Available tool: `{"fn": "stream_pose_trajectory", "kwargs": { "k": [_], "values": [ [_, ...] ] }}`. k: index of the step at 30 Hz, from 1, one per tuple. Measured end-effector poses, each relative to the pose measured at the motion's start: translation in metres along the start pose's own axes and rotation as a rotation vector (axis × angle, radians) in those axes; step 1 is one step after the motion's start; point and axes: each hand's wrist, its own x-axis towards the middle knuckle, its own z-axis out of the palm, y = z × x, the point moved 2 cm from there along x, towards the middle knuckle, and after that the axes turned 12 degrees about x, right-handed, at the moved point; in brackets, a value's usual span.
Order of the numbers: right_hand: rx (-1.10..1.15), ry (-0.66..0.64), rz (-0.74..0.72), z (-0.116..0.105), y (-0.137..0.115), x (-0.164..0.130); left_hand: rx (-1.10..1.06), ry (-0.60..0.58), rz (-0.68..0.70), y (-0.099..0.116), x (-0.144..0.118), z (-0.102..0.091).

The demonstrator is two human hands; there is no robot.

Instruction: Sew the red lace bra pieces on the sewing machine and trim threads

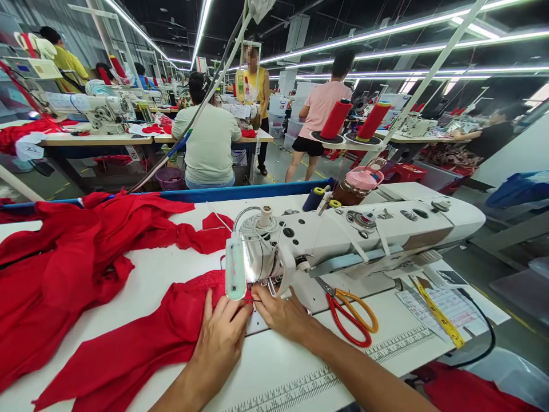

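My left hand [221, 335] lies flat on a piece of red fabric [141, 340], pressing it to the white table [274, 366] just in front of the needle area. My right hand [281, 312] rests beside it, fingertips on the fabric edge under the head of the white sewing machine [355, 234]. The needle itself is hidden behind a small pale green lamp [235, 269] fixed to the machine.
A heap of red fabric [64, 257] covers the table's left. Scissors with red and orange handles [351, 312] and a yellow tape measure [437, 312] lie to the right. Red thread cones [337, 119], a pink-lidded bottle [358, 184]. Other people work behind.
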Motion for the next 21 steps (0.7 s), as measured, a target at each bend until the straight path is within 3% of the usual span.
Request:
{"fn": "stream_pose_trajectory", "kwargs": {
  "k": [4, 8, 13, 17, 21],
  "values": [
    [-0.02, -0.03, -0.001, -0.003, -0.006, 0.001, 0.004, 0.004, 0.003, 0.0, 0.0, 0.0],
    [-0.051, -0.063, -0.015, -0.026, -0.005, -0.005, 0.001, 0.021, 0.009, 0.001, 0.001, -0.001],
    [-0.169, -0.05, 0.145, -0.055, 0.032, -0.022, 0.01, 0.001, -0.003, 0.001, -0.001, 0.001],
    [-0.268, 0.009, 0.254, -0.057, 0.052, -0.031, 0.0, 0.032, -0.003, 0.001, -0.002, 0.004],
    [-0.243, 0.06, 0.203, -0.048, 0.038, -0.039, -0.015, 0.054, -0.001, 0.001, -0.001, 0.004]
  ]
}}
